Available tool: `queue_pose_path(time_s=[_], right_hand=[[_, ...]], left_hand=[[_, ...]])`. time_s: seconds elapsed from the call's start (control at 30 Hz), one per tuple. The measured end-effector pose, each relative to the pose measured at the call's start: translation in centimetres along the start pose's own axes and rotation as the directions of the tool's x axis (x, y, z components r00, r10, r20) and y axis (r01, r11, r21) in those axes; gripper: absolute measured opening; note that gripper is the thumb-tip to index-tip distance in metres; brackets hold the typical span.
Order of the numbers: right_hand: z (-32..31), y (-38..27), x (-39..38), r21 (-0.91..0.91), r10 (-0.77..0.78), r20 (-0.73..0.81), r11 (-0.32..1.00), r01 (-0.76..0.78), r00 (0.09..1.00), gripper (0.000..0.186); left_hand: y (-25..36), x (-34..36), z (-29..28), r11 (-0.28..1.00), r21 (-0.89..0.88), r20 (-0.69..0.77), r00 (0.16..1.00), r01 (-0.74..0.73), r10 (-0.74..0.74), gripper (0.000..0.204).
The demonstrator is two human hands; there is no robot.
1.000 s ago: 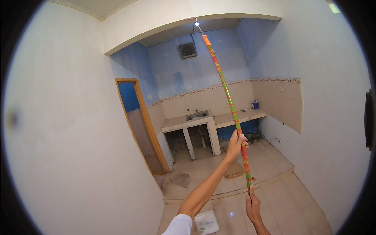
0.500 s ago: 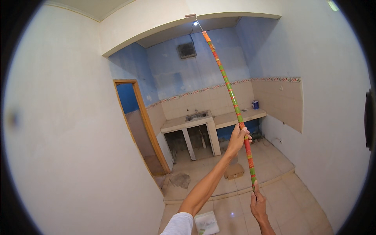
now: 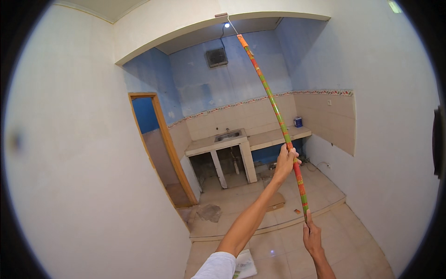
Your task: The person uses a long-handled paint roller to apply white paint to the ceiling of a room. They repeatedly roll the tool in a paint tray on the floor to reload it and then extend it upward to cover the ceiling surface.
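Observation:
I hold a long pole (image 3: 272, 100) wrapped in green, orange and red bands, raised steeply toward the ceiling. My left hand (image 3: 285, 162) grips it about a third of the way up, arm stretched out. My right hand (image 3: 312, 237) grips its bottom end. At the pole's top a thin white tip (image 3: 231, 22) with a small flat head (image 3: 221, 15) touches the white arch beam (image 3: 186, 29), just beside a lit ceiling bulb (image 3: 226, 25).
Beyond the arch lies a blue-walled room with a concrete counter and sink (image 3: 227, 138), a small blue container (image 3: 298, 122), a wall vent (image 3: 217, 57) and an orange-framed doorway (image 3: 160, 144). White walls stand close on both sides. A step (image 3: 260, 226) crosses the tiled floor; paper (image 3: 244, 266) lies near my feet.
The pole's top has swung left, from beside the bulb to the arch beam. My right hand has dropped slightly lower; my left hand keeps its grip.

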State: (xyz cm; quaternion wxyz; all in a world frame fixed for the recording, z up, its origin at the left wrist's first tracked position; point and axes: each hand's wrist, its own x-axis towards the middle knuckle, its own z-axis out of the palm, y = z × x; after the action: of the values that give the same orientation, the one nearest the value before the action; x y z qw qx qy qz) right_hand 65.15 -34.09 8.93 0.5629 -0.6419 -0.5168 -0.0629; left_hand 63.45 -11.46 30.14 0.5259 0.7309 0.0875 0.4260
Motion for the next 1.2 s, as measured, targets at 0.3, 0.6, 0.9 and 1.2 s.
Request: queue_pose_path(time_s=[0.3,0.6,0.9,1.2], right_hand=[[-1.7,0.0,2.2,0.015,-0.051,0.000,0.999,0.051,0.999,0.066],[-2.0,0.8,-0.1,0.036,-0.045,-0.046,0.998,0.047,0.998,0.067],[-3.2,-0.2,1.9,-0.022,-0.055,-0.033,0.998,0.054,0.998,0.067],[-3.5,-6.3,5.5,0.002,-0.004,-0.009,1.000,0.004,1.000,0.067]], left_hand=[[0.9,2.3,0.9,0.999,-0.040,0.004,0.999,-0.033,0.033,0.040],[0.4,0.4,2.0,0.999,-0.048,0.005,1.000,-0.015,0.016,0.037],[1.7,2.4,2.2,0.994,-0.073,-0.004,0.997,-0.080,0.080,0.032],[7.7,4.7,-0.4,0.985,-0.065,-0.026,0.987,-0.158,0.156,0.034]])
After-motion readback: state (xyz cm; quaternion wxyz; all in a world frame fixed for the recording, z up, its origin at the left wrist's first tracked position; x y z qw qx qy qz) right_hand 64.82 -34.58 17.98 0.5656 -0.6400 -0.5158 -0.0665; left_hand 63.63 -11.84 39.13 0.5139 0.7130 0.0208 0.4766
